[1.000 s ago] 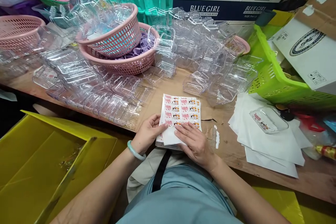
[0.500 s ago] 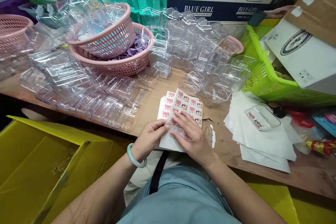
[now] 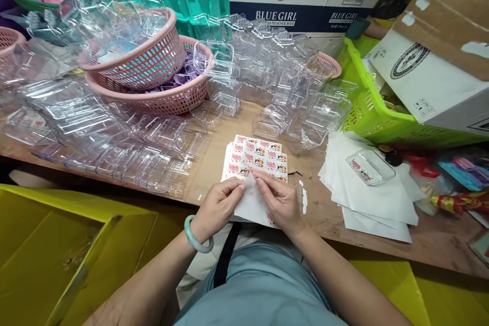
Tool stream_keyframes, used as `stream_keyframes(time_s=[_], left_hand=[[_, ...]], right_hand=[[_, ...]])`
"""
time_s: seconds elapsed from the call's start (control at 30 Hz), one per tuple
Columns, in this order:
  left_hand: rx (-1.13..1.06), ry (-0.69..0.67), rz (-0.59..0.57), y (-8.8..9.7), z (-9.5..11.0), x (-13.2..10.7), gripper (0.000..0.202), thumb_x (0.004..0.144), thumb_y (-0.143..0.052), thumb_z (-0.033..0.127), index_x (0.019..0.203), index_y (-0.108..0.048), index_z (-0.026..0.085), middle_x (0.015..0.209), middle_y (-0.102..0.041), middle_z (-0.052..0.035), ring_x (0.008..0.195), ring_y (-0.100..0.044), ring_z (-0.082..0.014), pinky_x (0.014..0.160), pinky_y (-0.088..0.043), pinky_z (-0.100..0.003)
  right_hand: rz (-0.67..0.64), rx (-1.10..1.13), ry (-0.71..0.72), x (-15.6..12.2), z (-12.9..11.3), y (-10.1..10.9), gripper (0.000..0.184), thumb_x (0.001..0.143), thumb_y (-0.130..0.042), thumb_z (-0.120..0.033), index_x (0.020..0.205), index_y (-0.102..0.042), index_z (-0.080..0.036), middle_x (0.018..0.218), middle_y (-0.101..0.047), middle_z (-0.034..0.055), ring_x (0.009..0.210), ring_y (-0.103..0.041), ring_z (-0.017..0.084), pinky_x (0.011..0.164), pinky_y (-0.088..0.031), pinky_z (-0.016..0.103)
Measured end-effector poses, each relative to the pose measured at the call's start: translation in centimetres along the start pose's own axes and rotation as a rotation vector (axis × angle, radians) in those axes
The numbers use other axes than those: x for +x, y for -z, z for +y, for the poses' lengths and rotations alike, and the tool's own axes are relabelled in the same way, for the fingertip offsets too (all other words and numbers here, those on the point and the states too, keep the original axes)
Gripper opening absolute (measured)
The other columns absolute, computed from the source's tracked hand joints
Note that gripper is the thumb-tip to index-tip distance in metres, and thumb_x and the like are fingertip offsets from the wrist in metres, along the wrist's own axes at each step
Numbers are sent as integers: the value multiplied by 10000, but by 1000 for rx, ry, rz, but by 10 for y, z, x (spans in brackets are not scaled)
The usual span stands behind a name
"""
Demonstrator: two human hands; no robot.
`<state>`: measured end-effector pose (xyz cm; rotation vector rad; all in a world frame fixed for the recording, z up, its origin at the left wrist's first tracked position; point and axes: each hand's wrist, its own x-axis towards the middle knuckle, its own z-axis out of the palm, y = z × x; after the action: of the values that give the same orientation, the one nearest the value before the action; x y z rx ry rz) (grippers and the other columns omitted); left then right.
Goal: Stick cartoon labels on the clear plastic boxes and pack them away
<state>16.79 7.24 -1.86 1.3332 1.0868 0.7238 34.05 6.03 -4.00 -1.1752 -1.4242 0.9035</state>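
A sheet of stickers (image 3: 260,155) with pink lettering and cartoon cats lies on a small stack at the table's front edge. Its near part is bent over, showing plain white backing paper (image 3: 250,204). My left hand (image 3: 214,207), with a pale green bangle on the wrist, pinches the left side of this bent part between thumb and fingers. My right hand (image 3: 281,205) is closed on its upper right side, the fingertips close to those of my left. Whether a single sticker sits between the right fingertips cannot be made out.
Clear plastic boxes (image 3: 141,160) stand in rows at left, with more behind (image 3: 267,66). Pink baskets (image 3: 153,99) are stacked at back left. On the right, white sheets (image 3: 374,214) lie under a stickered clear box (image 3: 370,167), beside a green crate (image 3: 367,79). Yellow cartons (image 3: 49,244) stand below.
My right hand, earlier spread flat over the stickers, has drawn its fingers into a pinch. The sheet's near part is now bent up between both hands. The view has turned slightly right.
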Motion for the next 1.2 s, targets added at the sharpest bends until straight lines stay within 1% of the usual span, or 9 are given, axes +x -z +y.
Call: stream_keyframes(time_s=[0.13,0.3,0.47,0.6,0.8,0.93,1.03,1.13,1.2], left_hand=[[55,135,162,14,-14,-12,388,868,-525,476,908,-686,126,780,-586,-53,654,-502,-149,562,-409,-251],[312,-221,596,9,5,-23,403,813,-640,378,1186,-642,224,1274,-513,-105,1126,-517,-255,915,-452,-355],[-385,-35,95,-35,30,10,287,864,-592,410,1041,-692,207,1075,-648,-81,999,-603,-209,859,-479,-311],[-624,87,135,-53,29,41,205,800,-687,384,871,-683,191,894,-663,-19,788,-602,-135,759,-474,-252],[-312,-66,-68,-59,38,55,293,846,-622,415,986,-717,176,1044,-686,-80,993,-602,-208,915,-448,-323],[-30,-178,82,-57,35,69,400,877,-567,409,1221,-603,207,1254,-592,-110,1139,-553,-253,946,-455,-395],[377,-529,198,-59,38,99,552,846,-607,295,1370,-459,212,1434,-421,-138,1341,-373,-283,1092,-327,-474],[698,-797,84,-67,51,143,630,784,-604,110,1384,-438,203,1523,-299,-135,1445,-166,-312,1162,-172,-518],[783,-861,-63,-72,64,167,556,748,-560,19,1278,-534,182,1409,-454,-139,1413,-249,-317,1163,-157,-525]], right_hand=[[340,377,-241,11,-1,11,258,899,-584,-360,1061,-728,-220,1096,-725,70,1051,-678,243,984,-516,466],[427,-49,134,21,-11,28,286,904,-568,-228,1166,-681,-230,1213,-672,67,1159,-619,243,1062,-449,487],[63,-611,566,14,-15,25,548,857,-577,-101,1376,-500,-261,1349,-575,68,1328,-461,255,1128,-354,515],[145,-410,237,8,-14,38,785,789,-722,-329,1468,-336,-254,1462,-454,113,1372,-394,281,1114,-370,492],[146,137,-268,16,-19,78,267,832,-651,-439,855,-679,-174,856,-715,58,842,-671,207,823,-539,352],[397,-104,-16,30,-17,103,180,864,-623,-361,960,-666,-215,1012,-704,64,992,-640,220,953,-483,407],[456,-414,204,45,-8,117,456,815,-685,-305,1242,-539,-241,1231,-624,95,1162,-573,237,1054,-408,458],[396,-532,291,60,7,123,756,815,-680,-257,1444,-260,-242,1331,-555,129,1240,-531,227,1089,-370,471],[414,-561,307,65,16,125,821,841,-643,-234,1484,-132,-237,1332,-554,136,1273,-504,215,1116,-326,483]])
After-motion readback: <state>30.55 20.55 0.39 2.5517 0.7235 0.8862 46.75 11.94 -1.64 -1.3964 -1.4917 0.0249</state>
